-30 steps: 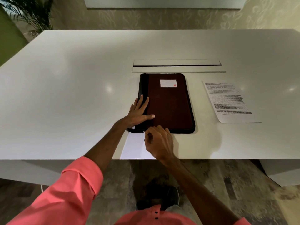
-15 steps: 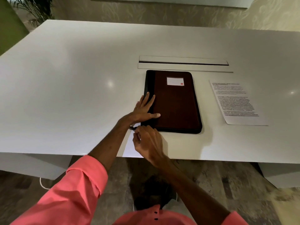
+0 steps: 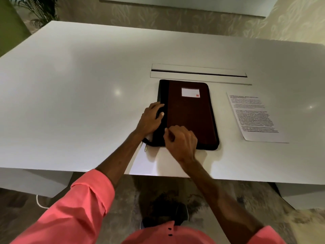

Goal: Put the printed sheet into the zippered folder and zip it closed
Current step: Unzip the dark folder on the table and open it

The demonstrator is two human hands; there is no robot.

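The zippered folder (image 3: 190,117), dark brown with a black spine and a white label, lies flat on the white table (image 3: 79,103). My left hand (image 3: 150,118) curls around the folder's left spine edge, thumb on top. My right hand (image 3: 181,140) rests on the folder's near left corner with its fingers bent and pinched at the cover; what they grip is hidden. The metal zipper pull (image 3: 146,148) hangs free at the near left corner. The printed sheet (image 3: 253,117) lies flat to the right of the folder, untouched.
A blank white sheet (image 3: 149,162) sticks out from under the folder's near end to the table's front edge. A cable slot (image 3: 198,73) is set into the table just behind the folder. A plant (image 3: 37,7) stands at the far left.
My left hand went from lying flat on the folder to curling around its spine edge. My right hand left the zipper pull at the near left corner and moved up onto the cover.
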